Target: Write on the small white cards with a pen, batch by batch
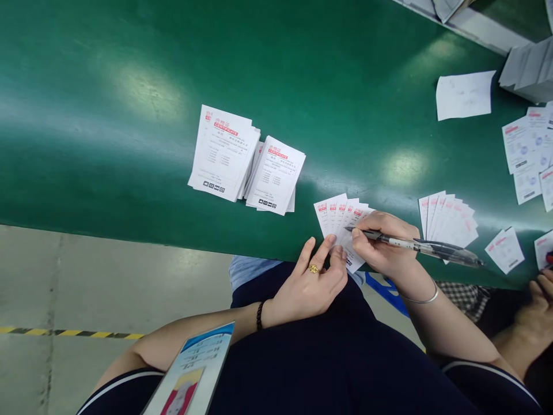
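On the smooth green tabletop [108, 155], two stacks of white rectangular paper cards w/ red print [224, 151] are placed L of ctr. L hand's [313, 288] fingertips are rested on a fan of white, red-headed paper cards [333, 216] at the near edge; thumb grip can't be told. By R hand [391, 248], a slim black-and-clear plastic pen [432, 249] is clamped, tip at fan. Further R, a second white card fan [453, 225] is noted.

Loose white sheet [465, 97] lay at two o'clock; yellow-black floor tape [71, 332] ran at eight; blue object [394, 301], partly hidden, at four.
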Tool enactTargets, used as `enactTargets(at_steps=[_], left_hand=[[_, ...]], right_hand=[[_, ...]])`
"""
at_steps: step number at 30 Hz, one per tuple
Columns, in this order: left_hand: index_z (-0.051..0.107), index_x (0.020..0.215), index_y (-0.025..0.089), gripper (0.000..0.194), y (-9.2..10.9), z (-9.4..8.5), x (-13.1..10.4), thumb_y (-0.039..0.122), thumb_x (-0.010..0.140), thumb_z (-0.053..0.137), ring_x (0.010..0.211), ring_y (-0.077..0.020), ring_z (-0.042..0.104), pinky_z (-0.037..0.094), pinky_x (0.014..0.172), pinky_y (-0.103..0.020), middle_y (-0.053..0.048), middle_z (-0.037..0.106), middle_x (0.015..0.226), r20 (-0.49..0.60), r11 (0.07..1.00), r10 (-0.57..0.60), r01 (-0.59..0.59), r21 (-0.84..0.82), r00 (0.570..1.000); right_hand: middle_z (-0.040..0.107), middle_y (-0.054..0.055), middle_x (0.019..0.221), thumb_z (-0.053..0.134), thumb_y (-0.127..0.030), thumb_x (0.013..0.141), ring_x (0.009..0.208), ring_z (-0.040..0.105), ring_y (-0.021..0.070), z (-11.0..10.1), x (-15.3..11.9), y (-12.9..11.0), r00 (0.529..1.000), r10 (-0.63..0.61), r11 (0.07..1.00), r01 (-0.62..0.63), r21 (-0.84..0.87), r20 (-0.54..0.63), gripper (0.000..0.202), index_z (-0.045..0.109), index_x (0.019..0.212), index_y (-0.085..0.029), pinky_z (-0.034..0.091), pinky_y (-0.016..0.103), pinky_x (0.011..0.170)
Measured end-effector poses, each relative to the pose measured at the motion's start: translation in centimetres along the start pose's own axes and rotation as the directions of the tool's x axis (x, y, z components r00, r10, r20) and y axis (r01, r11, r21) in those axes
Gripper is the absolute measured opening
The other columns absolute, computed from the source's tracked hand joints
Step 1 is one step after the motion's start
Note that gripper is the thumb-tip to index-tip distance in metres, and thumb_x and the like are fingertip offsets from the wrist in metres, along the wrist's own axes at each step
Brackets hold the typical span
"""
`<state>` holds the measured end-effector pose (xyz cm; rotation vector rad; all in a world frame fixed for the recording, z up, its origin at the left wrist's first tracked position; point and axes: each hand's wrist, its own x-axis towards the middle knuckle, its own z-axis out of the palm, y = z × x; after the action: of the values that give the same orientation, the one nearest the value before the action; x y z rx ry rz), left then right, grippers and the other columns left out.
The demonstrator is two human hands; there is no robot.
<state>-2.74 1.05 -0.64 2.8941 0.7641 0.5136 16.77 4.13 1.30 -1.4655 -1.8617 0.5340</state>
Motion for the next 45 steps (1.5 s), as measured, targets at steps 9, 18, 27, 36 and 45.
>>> enactTargets(at_steps=[9, 18, 27, 36, 45], left_hand=[[0.062, 0.117, 0.006, 0.030, 0.0, 0.1, 0.2, 0.015, 0.094, 0.046, 0.124, -0.0374, 0.055, 0.036, 0.111, -0.056, -0.014, 0.065, 0.117, -0.035, 1.000, -0.016, 0.016, 0.003, 0.999], [0.063, 0.116, 0.008, 0.031, -0.1, -0.1, 0.2, 0.016, 0.095, 0.043, 0.124, -0.0365, 0.056, 0.041, 0.108, -0.054, -0.012, 0.065, 0.116, -0.024, 1.000, -0.011, 0.012, 0.027, 1.000], [0.062, 0.118, 0.007, 0.030, 0.1, 0.4, -0.1, 0.018, 0.093, 0.048, 0.125, -0.0382, 0.054, 0.037, 0.110, -0.056, -0.014, 0.064, 0.118, -0.041, 1.000, -0.014, 0.015, 0.026, 0.999], [0.063, 0.117, 0.007, 0.030, 0.0, -0.1, 0.2, 0.017, 0.095, 0.045, 0.123, -0.0368, 0.056, 0.043, 0.107, -0.053, -0.013, 0.064, 0.117, -0.028, 0.999, -0.009, 0.010, 0.043, 1.000], [0.062, 0.119, 0.007, 0.031, 0.1, 0.4, -0.1, 0.015, 0.094, 0.045, 0.127, -0.0392, 0.052, 0.038, 0.109, -0.057, -0.014, 0.063, 0.118, -0.021, 1.000, -0.009, 0.010, 0.029, 1.000]], right_hand=[[0.063, -0.002, 0.063, 0.063, -0.010, 0.073, 0.054, 0.060, 0.0140, 0.0, 0.1, -0.2, 1.000, -0.011, 1.000, 0.011, -0.018, 0.010, 0.014, 0.059, 0.074, -0.023, 0.052, 0.029, 0.055], [0.062, -0.002, 0.063, 0.065, -0.010, 0.073, 0.054, 0.058, 0.0133, 0.0, 0.0, 0.2, 0.999, -0.038, 0.999, 0.039, -0.029, 0.013, 0.014, 0.058, 0.075, -0.021, 0.051, 0.029, 0.055], [0.062, -0.002, 0.060, 0.061, -0.010, 0.073, 0.052, 0.058, 0.0129, 0.1, 0.2, -0.3, 1.000, -0.022, 0.999, 0.021, -0.043, -0.019, 0.012, 0.057, 0.071, -0.022, 0.051, 0.027, 0.053], [0.062, -0.002, 0.066, 0.064, -0.008, 0.075, 0.054, 0.057, 0.0118, -0.9, -0.3, -0.3, 0.989, 0.150, 0.976, -0.146, 0.160, -0.009, 0.014, 0.060, 0.076, -0.022, 0.046, 0.026, 0.049], [0.064, -0.002, 0.066, 0.063, -0.009, 0.074, 0.056, 0.059, 0.0131, -0.9, -1.1, 0.0, 0.991, 0.127, 0.990, -0.124, 0.071, -0.035, 0.013, 0.060, 0.075, -0.022, 0.049, 0.028, 0.052]])
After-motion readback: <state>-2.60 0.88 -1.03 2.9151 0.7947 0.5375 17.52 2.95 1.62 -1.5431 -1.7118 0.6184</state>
